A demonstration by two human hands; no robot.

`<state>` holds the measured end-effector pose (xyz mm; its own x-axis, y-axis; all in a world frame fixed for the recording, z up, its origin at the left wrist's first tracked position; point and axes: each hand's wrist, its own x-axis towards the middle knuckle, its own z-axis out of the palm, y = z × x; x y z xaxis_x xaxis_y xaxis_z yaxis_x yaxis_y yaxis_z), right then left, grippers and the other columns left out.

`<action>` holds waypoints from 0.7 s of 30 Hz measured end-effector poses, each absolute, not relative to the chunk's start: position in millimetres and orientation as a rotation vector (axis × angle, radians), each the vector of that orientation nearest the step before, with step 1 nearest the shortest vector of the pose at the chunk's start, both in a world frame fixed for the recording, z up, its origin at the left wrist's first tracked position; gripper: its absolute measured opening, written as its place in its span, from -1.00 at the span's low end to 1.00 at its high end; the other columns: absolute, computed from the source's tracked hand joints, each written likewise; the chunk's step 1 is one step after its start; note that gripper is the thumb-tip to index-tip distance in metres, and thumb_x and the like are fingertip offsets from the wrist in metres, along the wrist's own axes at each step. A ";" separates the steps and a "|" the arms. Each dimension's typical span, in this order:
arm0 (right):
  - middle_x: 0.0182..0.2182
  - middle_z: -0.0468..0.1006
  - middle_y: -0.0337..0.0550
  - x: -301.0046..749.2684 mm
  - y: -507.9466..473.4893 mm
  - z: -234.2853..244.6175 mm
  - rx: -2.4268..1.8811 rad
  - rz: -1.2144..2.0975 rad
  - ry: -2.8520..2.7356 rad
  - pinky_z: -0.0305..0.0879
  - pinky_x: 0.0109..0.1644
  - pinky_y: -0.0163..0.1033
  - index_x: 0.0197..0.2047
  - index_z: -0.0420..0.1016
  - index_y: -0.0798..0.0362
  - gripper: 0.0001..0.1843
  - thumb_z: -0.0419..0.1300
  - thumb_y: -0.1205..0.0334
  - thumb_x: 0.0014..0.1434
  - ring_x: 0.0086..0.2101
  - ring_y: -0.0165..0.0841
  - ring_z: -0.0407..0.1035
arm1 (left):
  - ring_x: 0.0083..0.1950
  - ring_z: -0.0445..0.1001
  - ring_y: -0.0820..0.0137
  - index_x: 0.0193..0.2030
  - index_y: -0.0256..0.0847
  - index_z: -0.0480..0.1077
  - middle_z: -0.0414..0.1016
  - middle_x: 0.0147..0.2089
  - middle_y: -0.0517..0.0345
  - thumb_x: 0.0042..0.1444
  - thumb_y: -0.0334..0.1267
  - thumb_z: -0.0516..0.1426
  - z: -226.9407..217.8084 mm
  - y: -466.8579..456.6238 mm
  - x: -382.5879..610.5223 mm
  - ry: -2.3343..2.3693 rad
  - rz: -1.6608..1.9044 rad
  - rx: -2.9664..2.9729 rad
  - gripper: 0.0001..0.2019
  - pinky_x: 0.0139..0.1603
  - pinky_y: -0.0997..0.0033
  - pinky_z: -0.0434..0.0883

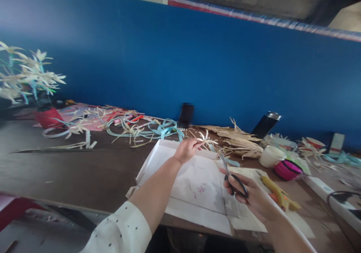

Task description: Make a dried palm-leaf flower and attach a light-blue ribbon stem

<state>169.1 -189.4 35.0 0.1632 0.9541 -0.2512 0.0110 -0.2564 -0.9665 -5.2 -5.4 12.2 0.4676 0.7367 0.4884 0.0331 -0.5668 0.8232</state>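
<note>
My left hand (187, 148) is closed in a pinch on a small pale straw flower (206, 139), held above the far edge of a flattened white cardboard sheet (194, 187). My right hand (252, 197) grips black-handled scissors (231, 174), fingers through the loops, blades pointing up toward the flower. The blade tips lie just right of and below the flower. A yellow glue gun (279, 194) lies on the table right beside my right hand.
Dried straw strips (239, 140) pile up behind the sheet. A white cup (271, 156), a pink tape roll (287, 169), a black flask (265, 124), teal ribbon (158, 129), a red pot of straw flowers (47, 116), and a white power strip (332, 200) stand around.
</note>
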 end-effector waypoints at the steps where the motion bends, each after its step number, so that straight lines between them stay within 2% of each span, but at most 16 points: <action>1: -0.40 0.45 -0.11 168.5 -189.1 35.6 -1.492 1.248 -0.991 -0.07 -0.63 -0.45 0.00 0.43 0.06 -0.49 0.25 -0.03 0.02 -0.42 -0.41 0.26 | -0.38 0.51 0.43 -0.18 -0.24 0.46 0.56 -0.33 0.09 0.13 -0.20 0.05 10.1 -4.3 -4.1 0.630 1.145 1.924 -0.77 -0.36 0.54 0.37; 8: -0.45 0.41 -0.14 164.3 -187.1 45.2 -1.528 1.181 -1.019 -0.11 -0.62 -0.43 0.05 0.43 0.09 -0.36 0.28 -0.10 -0.04 -0.46 -0.43 0.24 | -0.30 0.53 0.45 -0.22 -0.24 0.45 0.57 -0.30 0.14 0.10 -0.32 0.06 8.0 -4.8 -0.6 0.582 1.121 1.835 -0.83 -0.31 0.56 0.43; 12: -0.47 0.41 -0.14 160.5 -188.4 50.9 -1.560 1.133 -1.056 -0.09 -0.60 -0.39 0.05 0.43 0.14 -0.33 0.27 -0.11 -0.05 -0.48 -0.43 0.24 | -0.33 0.53 0.46 -0.25 -0.26 0.45 0.57 -0.32 0.14 0.08 -0.37 0.07 16.4 -9.9 -3.2 0.637 1.073 1.811 -0.85 -0.31 0.56 0.43; 21: -0.50 0.40 -0.16 156.6 -188.7 55.0 -1.659 1.061 -1.132 -0.04 -0.54 -0.32 0.05 0.42 0.22 -0.30 0.23 -0.12 -0.03 -0.51 -0.42 0.22 | -0.34 0.52 0.46 -0.30 -0.29 0.45 0.56 -0.31 0.12 0.07 -0.36 0.09 19.7 -10.7 -4.3 0.612 1.059 1.814 -0.88 -0.30 0.56 0.42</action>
<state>156.6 -188.7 55.0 0.2325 0.9558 -0.1801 0.2414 -0.2361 -0.9413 -4.3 -10.7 19.7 0.5067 0.7607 0.4056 -0.0290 -0.4552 0.8899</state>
